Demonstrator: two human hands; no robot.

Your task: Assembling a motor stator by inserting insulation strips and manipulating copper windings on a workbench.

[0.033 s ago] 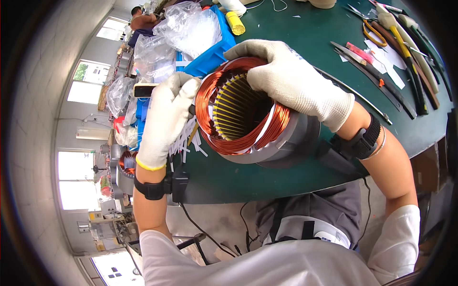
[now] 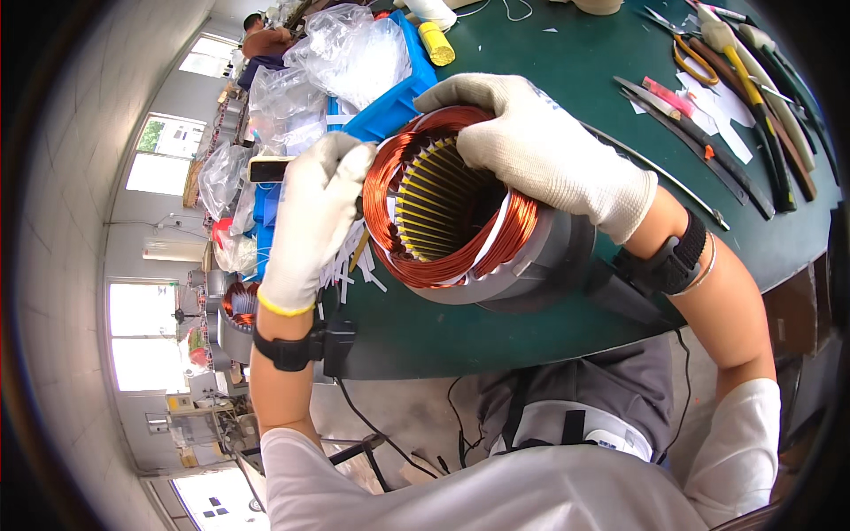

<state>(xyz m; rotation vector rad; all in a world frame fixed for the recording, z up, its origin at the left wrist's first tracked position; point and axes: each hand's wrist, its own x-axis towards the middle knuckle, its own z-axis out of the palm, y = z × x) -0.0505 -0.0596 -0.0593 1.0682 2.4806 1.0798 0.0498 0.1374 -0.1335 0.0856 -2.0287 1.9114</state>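
A motor stator (image 2: 509, 292) with a grey body lies tilted on the green table in front of me, its open end facing up. Thick bundles of copper winding (image 2: 425, 268) ring that end, and yellow strips line the slots inside the bore. My right hand (image 2: 553, 146), in a white glove, grips the stator's far right rim, thumb over the inner edge and fingers behind the winding. At the left rim, my gloved left hand (image 2: 310, 217) is closed with fingers bent together. Something small and dark shows beside its fingers; most of it is hidden.
Left of the stator stand a blue bin (image 2: 385, 102) with clear plastic bags (image 2: 354, 53) and scattered white paper strips (image 2: 341, 265). A yellow roll (image 2: 436, 42) lies behind. Scissors (image 2: 695, 62), blades (image 2: 651, 102) and long-handled tools (image 2: 753, 97) lie far right. A metal rod (image 2: 677, 186) is nearer.
My left hand and forearm have shifted slightly to the right, closer to the winding. The right hand and the stator stay practically in place.
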